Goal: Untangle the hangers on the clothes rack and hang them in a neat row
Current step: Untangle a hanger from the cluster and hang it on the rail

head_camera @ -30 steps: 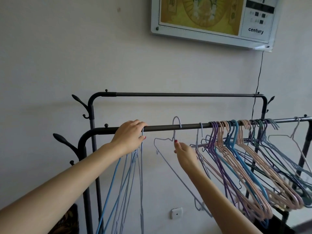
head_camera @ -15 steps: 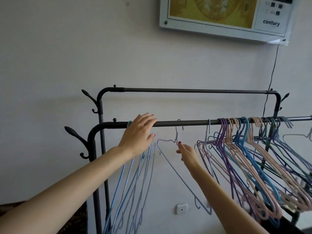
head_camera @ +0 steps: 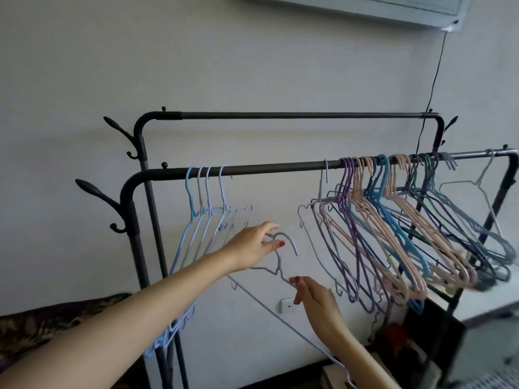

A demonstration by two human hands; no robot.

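A black clothes rack has a front rail (head_camera: 280, 167) and a higher back rail (head_camera: 280, 115). Several pale blue and lilac wire hangers (head_camera: 207, 209) hang side by side at the front rail's left end. A tangled bunch of purple, pink, blue and grey hangers (head_camera: 393, 220) crowds its right half. One lilac hanger (head_camera: 292, 245) is off the rail, tilted below it in the gap. My left hand (head_camera: 252, 248) pinches its hook. My right hand (head_camera: 314, 299) pinches its shoulder wire just below the neck.
A single grey hanger (head_camera: 483, 186) hangs at the far right end. Coat hooks (head_camera: 92, 189) stick out from the rack's left posts. A wall socket (head_camera: 286, 304), a black cable (head_camera: 434, 80) and a framed panel (head_camera: 393, 7) are on the wall. Dark patterned fabric (head_camera: 42, 324) lies at lower left.
The lilac hanger has come off the front rail and dropped below it. My left hand left the rail and took its hook. My right hand lowered with it. The view tilted down.
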